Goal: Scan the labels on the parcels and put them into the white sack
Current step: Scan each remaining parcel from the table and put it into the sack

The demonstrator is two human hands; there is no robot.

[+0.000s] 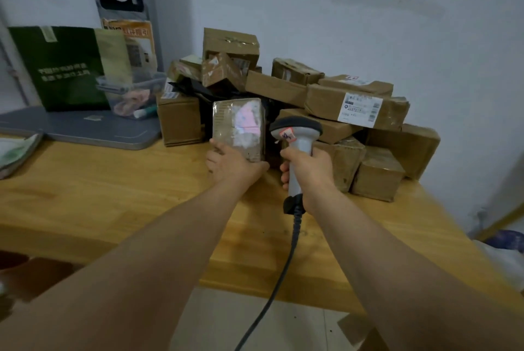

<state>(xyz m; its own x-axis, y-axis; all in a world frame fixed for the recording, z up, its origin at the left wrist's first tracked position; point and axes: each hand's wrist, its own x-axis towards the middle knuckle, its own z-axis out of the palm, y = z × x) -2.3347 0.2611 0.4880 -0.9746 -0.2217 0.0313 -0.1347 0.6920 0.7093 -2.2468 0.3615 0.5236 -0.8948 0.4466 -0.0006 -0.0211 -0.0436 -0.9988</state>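
- Two hands are raised over the wooden surface [113, 194], and each one holds something.
- Of these, the left hand [232, 164] grips the lower end of a small parcel [239, 123], with the thumb on its left edge and the fingers curled under its bottom.
- That small parcel stands upright above the surface, just in front of the heap. It is wrapped in shiny clear tape, and a worn, pale pinkish label faces the camera.
- Beside it, the right hand [310, 166] is closed round the grey handle of a barcode scanner [296, 135].
- The scanner's dark head sits just right of the small parcel, near its middle height. A little sticker with red marks is stuck on its neck.
- From the base of the handle a dark cable [286, 262] hangs down past the near edge of the surface toward the tiled floor.
- Behind both hands, many brown cardboard parcels [275, 88] are heaped on the far part of the surface against the white wall. Black plastic mailers [198, 86] are wedged among them.
- One long box in the heap shows a white shipping label [360, 109] to the camera.
- At the far left, a dark green paper bag [65, 66] stands upright with a clear plastic container [133, 95] beside it. Both rest on a flat grey board [85, 129].
- Low at the right edge lies a pale bundle [504, 248] with a blue patch, too blurred to identify.
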